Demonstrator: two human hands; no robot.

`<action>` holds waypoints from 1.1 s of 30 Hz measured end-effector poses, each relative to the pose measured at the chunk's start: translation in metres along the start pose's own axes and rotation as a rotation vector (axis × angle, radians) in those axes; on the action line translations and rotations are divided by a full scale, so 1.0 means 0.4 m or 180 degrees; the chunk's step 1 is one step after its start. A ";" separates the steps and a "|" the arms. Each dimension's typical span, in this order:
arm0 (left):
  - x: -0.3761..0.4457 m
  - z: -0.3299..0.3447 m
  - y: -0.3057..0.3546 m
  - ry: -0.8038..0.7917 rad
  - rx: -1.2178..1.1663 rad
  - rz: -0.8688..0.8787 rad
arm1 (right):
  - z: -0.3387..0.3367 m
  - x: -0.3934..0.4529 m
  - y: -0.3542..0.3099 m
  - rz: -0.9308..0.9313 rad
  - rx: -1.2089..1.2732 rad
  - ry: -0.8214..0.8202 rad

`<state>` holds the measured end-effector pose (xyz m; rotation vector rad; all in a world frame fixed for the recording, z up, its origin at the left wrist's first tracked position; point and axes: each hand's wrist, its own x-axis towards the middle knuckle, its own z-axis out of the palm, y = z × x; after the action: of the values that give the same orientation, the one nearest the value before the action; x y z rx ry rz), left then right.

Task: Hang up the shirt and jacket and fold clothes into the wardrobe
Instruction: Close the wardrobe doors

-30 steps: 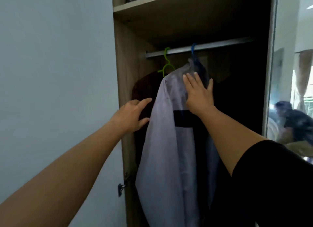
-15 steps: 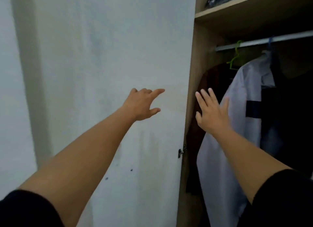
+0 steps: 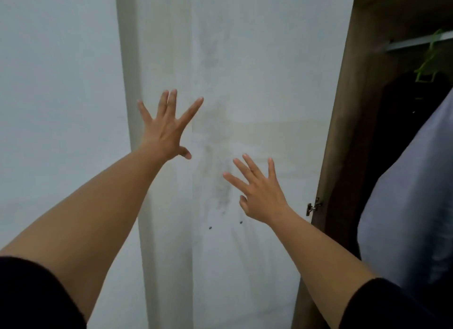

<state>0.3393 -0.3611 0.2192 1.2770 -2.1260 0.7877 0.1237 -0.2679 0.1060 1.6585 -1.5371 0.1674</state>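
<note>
Two black sleeves sit at the bottom corners, and bare forearms reach up and forward from them. The right hand is lower and nearer, fingers spread and straight, holding nothing. The left hand is higher and to the left, fingers also splayed wide and empty. The two hands are apart, and whether either one touches the surface behind cannot be told.

Behind both hands stands the white wardrobe door, smudged with grey marks and two small dark dots below the right hand. It fills the middle of the view. A pale vertical strip runs along its left edge, with a plain wall beyond.

At the door's right edge a metal hinge meets the wooden side panel of the wardrobe. Inside, at the far right, hangs the light grey-lilac shirt, its long axis running vertically, cut off by the frame edge. A dark garment hangs behind it from a green hanger, hooked on the metal rail. The interior is dim, and the dark garment's shape is hard to make out.
</note>
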 end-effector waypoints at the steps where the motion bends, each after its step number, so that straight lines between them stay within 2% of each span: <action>1: 0.005 0.007 -0.024 -0.0052 0.0063 0.0020 | -0.001 0.022 -0.028 -0.0072 0.0017 0.0022; 4: 0.027 0.033 -0.076 -0.0063 0.0268 0.0245 | 0.005 0.087 -0.095 -0.0294 0.0061 0.0130; 8: 0.071 0.076 -0.100 0.0166 0.0347 0.0655 | 0.023 0.147 -0.162 -0.0609 0.0022 0.0217; 15: 0.110 0.122 -0.089 0.0555 0.0096 0.0806 | 0.052 0.177 -0.187 -0.0851 -0.0281 -0.0448; 21: 0.098 0.112 -0.077 0.0547 0.0131 0.0762 | 0.022 0.156 -0.222 -0.0577 -0.0449 -0.0600; 27: 0.043 0.047 -0.053 0.0836 0.0047 0.1020 | -0.045 0.064 -0.204 -0.0294 -0.0530 -0.0469; 33: -0.059 -0.084 0.044 0.0999 -0.0059 0.1242 | -0.146 -0.107 -0.162 -0.0122 -0.0602 -0.0205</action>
<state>0.3379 -0.3166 0.2224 0.6765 -2.1344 1.0480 0.1950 -0.2052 0.0860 1.5550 -1.5182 -0.0514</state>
